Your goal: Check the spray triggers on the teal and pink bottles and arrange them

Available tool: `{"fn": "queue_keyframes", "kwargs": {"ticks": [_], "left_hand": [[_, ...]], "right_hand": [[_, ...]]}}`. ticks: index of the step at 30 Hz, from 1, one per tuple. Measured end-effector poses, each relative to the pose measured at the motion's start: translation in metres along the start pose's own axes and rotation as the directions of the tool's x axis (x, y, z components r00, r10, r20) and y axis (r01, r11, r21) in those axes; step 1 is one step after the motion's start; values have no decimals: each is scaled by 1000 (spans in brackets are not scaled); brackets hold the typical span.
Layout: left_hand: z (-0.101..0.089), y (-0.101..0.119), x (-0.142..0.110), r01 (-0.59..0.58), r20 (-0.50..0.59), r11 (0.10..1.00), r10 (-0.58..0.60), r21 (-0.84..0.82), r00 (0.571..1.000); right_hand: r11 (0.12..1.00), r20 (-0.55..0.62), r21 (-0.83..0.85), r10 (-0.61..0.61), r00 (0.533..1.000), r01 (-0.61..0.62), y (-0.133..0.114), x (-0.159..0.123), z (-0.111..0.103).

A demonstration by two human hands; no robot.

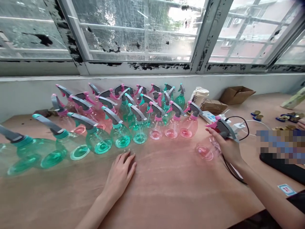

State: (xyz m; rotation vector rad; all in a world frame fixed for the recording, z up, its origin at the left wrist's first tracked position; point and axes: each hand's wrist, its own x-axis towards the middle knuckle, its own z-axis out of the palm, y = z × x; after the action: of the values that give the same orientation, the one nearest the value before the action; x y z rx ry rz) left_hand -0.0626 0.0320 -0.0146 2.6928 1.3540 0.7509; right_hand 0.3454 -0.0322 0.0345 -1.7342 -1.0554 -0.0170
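Ahead of the left hand (121, 173), open on the desk (164, 194), stand green spray bottles (122, 140), while the right hand (230, 151) grips a pink spray bottle (205, 152) by its head.

Open: front tabletop (166, 187) | blocking: bottle rows (140, 129) behind, black cable (248, 128) right

Left hand (119, 173) palm down, fingers (132, 157) slightly spread; right hand (226, 147) curled in grip, forearm (264, 187) slanting inward

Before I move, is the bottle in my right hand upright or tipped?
Tipped: your right hand holds the pink bottle with its base left, spray head right.
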Motion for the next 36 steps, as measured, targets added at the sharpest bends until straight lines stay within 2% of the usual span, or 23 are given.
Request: {"fn": "queue_keyframes", "kwargs": {"ticks": [8,12,22,26,31,36], "left_hand": [[-5,1,5,34,-36,994,-38,-102,999],[-3,0,5,47,-53,994,-52,-98,997],[-3,-1,4,59,-43,994,-63,-90,997],[-2,-2,4,52,-60,995,-57,-86,997],[-2,-2,3,45,-64,995,-51,-86,997],[-2,0,3,42,-73,993,-50,-110,996]], "right_hand": [[999,-103,47,-15,995,20,23,60,24],[996,-110,72,-43,993,52,30,77,27],[994,-90,70,-75,993,81,37,94,35],[997,-65,29,-63,996,65,36,95,36],[998,-99,-58,-31,995,25,34,92,39],[993,-60,-117,-27,998,20,38,91,38]]}}
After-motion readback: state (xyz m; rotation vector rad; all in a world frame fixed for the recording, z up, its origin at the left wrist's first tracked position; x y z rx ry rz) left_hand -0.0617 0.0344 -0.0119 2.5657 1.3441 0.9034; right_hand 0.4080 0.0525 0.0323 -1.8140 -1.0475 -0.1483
